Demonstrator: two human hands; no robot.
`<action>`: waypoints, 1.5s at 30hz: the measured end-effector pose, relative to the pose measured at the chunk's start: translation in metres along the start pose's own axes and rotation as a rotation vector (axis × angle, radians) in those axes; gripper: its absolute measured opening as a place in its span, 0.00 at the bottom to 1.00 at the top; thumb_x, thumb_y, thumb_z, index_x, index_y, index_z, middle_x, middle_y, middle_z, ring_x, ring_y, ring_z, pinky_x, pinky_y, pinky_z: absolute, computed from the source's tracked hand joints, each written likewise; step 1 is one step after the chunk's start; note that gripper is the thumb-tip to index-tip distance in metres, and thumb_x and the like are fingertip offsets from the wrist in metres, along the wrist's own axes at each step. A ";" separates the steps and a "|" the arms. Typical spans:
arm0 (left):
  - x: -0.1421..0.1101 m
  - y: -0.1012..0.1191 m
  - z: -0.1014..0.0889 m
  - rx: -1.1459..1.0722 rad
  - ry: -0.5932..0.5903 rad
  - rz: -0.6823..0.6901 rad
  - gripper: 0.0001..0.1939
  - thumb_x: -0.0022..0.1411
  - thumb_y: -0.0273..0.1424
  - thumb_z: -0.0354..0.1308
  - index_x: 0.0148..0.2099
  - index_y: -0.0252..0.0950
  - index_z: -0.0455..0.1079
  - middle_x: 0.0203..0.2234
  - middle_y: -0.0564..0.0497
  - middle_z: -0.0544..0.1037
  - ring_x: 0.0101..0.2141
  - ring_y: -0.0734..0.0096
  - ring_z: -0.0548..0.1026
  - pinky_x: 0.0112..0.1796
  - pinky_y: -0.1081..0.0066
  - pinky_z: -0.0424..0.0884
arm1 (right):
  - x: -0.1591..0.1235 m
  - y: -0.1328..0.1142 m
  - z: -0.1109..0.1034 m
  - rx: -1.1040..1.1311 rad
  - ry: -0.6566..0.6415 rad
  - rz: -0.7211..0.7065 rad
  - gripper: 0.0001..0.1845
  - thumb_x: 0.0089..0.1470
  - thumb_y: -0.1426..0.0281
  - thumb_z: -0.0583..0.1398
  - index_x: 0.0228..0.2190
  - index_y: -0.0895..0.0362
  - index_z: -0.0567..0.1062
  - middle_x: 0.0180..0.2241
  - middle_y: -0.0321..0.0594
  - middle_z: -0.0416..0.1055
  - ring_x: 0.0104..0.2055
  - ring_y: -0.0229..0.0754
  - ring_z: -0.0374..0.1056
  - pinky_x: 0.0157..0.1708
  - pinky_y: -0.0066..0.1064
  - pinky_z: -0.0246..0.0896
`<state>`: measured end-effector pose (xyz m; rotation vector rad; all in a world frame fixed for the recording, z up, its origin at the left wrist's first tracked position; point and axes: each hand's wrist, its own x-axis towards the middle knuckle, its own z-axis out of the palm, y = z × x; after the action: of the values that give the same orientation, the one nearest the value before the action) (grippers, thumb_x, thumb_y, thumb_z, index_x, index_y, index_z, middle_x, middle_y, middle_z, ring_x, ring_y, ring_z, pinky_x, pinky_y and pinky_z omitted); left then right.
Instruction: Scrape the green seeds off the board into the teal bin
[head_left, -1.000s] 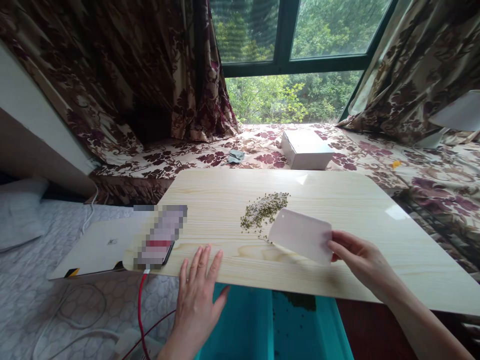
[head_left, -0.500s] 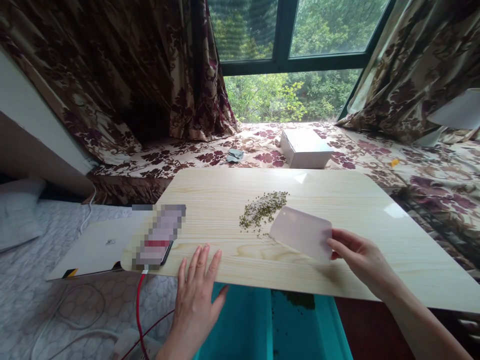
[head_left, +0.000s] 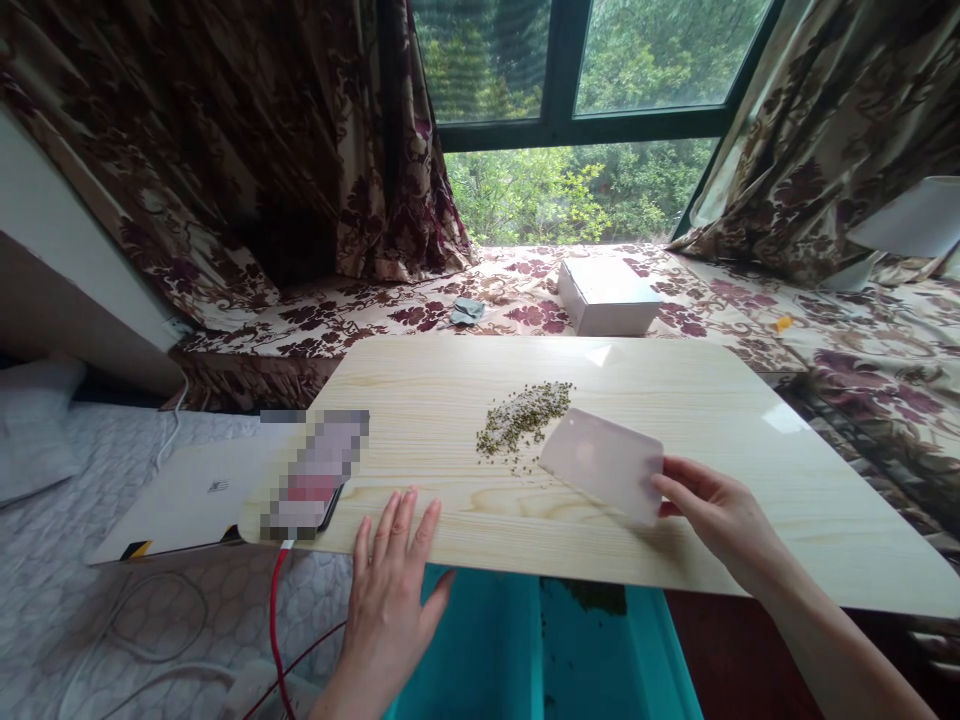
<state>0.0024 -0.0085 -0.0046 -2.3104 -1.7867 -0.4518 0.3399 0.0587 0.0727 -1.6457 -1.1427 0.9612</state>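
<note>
My right hand (head_left: 716,515) pinches the right end of a white plastic scraper card (head_left: 602,463), which stands tilted on the light wooden board (head_left: 675,400). Its left edge sits just right of a small heap of green beans mixed with pale grains (head_left: 523,417). My left hand (head_left: 392,590) lies flat with fingers spread on the board's near edge, holding nothing. A phone (head_left: 315,478), pixelated, rests on the board's left end with a red cable (head_left: 274,620) running down from it.
A teal bin (head_left: 495,650) with some beans inside stands under the board's near edge. A white box (head_left: 607,295) and a grey cloth scrap (head_left: 468,311) lie on the floral window seat behind. A laptop (head_left: 180,495) lies on the bed at left.
The view has drifted slightly. The scraper card has edged a little away from the heap. Both hands keep their places.
</note>
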 end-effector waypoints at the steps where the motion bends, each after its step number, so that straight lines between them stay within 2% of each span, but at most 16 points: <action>1: 0.000 0.000 0.000 0.001 0.000 0.000 0.34 0.61 0.29 0.54 0.68 0.38 0.49 0.65 0.41 0.54 0.63 0.50 0.53 0.60 0.47 0.48 | 0.000 0.000 -0.004 0.019 0.016 0.010 0.22 0.35 0.56 0.69 0.32 0.57 0.81 0.33 0.45 0.79 0.25 0.41 0.70 0.23 0.32 0.71; 8: 0.000 -0.002 0.002 -0.009 0.007 0.002 0.35 0.61 0.29 0.54 0.68 0.39 0.48 0.65 0.42 0.54 0.63 0.50 0.53 0.60 0.48 0.47 | -0.003 0.009 -0.027 0.096 0.104 0.045 0.21 0.31 0.59 0.71 0.30 0.56 0.82 0.31 0.43 0.79 0.24 0.41 0.69 0.22 0.33 0.71; 14: -0.001 -0.002 0.004 -0.001 0.007 0.005 0.35 0.61 0.29 0.54 0.68 0.39 0.47 0.65 0.42 0.54 0.63 0.51 0.53 0.60 0.48 0.47 | -0.002 0.025 -0.028 0.065 0.059 0.027 0.23 0.33 0.55 0.70 0.31 0.57 0.82 0.30 0.44 0.79 0.22 0.40 0.68 0.21 0.33 0.70; 23: -0.001 -0.002 0.005 0.015 0.019 0.012 0.35 0.62 0.28 0.53 0.68 0.40 0.46 0.65 0.41 0.54 0.63 0.52 0.52 0.59 0.47 0.48 | 0.003 0.004 -0.024 0.107 0.100 0.039 0.19 0.30 0.61 0.71 0.28 0.56 0.81 0.29 0.41 0.79 0.24 0.40 0.68 0.22 0.32 0.70; 28: -0.001 -0.002 0.006 0.014 0.020 0.013 0.35 0.62 0.28 0.53 0.68 0.39 0.46 0.65 0.41 0.54 0.63 0.52 0.52 0.59 0.47 0.48 | 0.002 0.006 -0.025 0.087 0.069 0.046 0.20 0.30 0.60 0.71 0.28 0.56 0.82 0.28 0.41 0.79 0.22 0.39 0.67 0.21 0.32 0.70; 39: -0.001 -0.002 0.004 0.010 0.030 0.013 0.35 0.61 0.28 0.53 0.68 0.39 0.47 0.65 0.41 0.55 0.63 0.51 0.53 0.59 0.48 0.48 | 0.005 0.004 -0.021 0.114 0.055 0.035 0.22 0.28 0.56 0.72 0.28 0.56 0.83 0.29 0.42 0.79 0.24 0.40 0.68 0.21 0.30 0.70; 45: 0.000 0.000 0.003 0.003 0.032 0.010 0.34 0.61 0.27 0.53 0.68 0.38 0.49 0.64 0.41 0.56 0.63 0.50 0.54 0.59 0.47 0.48 | 0.004 0.008 -0.026 0.095 0.020 0.045 0.23 0.28 0.55 0.72 0.28 0.56 0.83 0.30 0.43 0.79 0.25 0.41 0.69 0.21 0.30 0.70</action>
<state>0.0024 -0.0077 -0.0080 -2.2961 -1.7602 -0.4815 0.3672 0.0548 0.0727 -1.6074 -1.0351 1.0107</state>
